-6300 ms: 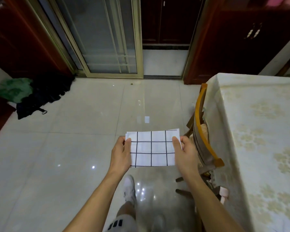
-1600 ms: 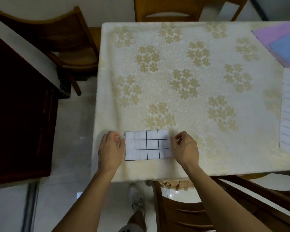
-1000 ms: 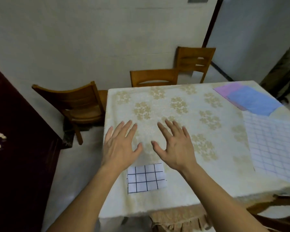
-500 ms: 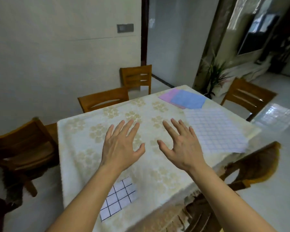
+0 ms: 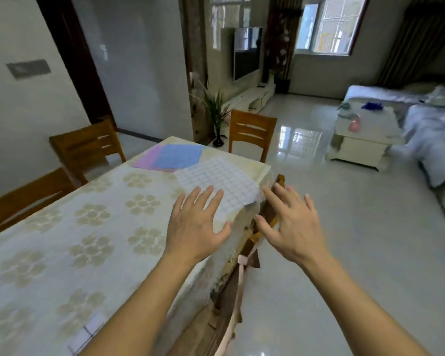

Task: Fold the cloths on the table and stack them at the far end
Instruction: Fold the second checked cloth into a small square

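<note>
A white cloth with a fine blue grid [image 5: 221, 181] lies spread flat near the table's right edge. Beyond it a blue cloth [image 5: 177, 156] overlaps a pink cloth [image 5: 145, 160], both flat. The folded white cloth with black grid lines [image 5: 85, 335] lies at the near end, mostly hidden by my left forearm. My left hand [image 5: 195, 224] hovers with spread fingers over the near corner of the blue-grid cloth. My right hand [image 5: 290, 224] is held out, fingers spread, past the table's edge and holds nothing.
The table [image 5: 75, 240] carries a cream tablecloth with gold flowers. Wooden chairs stand at the far end [image 5: 252, 132], along the left side [image 5: 88, 145] and tucked under the right edge [image 5: 265, 219]. Shiny tiled floor [image 5: 344, 227] opens to the right.
My hands let go of the folded black-grid cloth at the near end of the table. The view swung right, and both open hands now reach toward the blue-grid cloth.
</note>
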The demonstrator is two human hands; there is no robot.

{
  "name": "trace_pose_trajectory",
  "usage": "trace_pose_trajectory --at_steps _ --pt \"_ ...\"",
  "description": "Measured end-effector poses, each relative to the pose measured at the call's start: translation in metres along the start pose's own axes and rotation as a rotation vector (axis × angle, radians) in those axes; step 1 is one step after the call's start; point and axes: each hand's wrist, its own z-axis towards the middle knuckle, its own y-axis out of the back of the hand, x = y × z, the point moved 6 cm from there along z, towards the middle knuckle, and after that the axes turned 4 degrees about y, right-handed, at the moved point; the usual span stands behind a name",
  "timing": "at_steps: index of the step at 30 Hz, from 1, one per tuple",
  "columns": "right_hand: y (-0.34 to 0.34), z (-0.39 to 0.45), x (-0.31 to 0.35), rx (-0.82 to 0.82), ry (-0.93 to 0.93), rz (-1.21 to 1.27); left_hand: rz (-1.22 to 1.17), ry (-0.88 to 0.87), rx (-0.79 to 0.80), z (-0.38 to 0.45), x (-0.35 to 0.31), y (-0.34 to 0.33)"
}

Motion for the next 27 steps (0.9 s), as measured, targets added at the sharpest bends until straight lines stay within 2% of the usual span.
trace_pose_trajectory --at_steps 8,16,20,27 --pt "0.058 -0.079 -0.159 -0.084 -0.211 -0.048 -0.111 -0.179 0.048 0.014 -0.178 -0.031" --pt "0.099 -0.135 -0.262 -0.139 -0.324 -0.092 -0.143 -0.279 0.068 0.019 -0.311 -0.064" --pt "0.110 -0.153 -0.298 -0.149 -0.383 -0.107 -0.151 -0.330 0.065 0.022 -0.349 -0.071" --pt "0.106 -0.143 -0.333 -0.155 -0.424 -0.099 -0.138 -0.350 0.087 0.049 -0.366 -0.100"
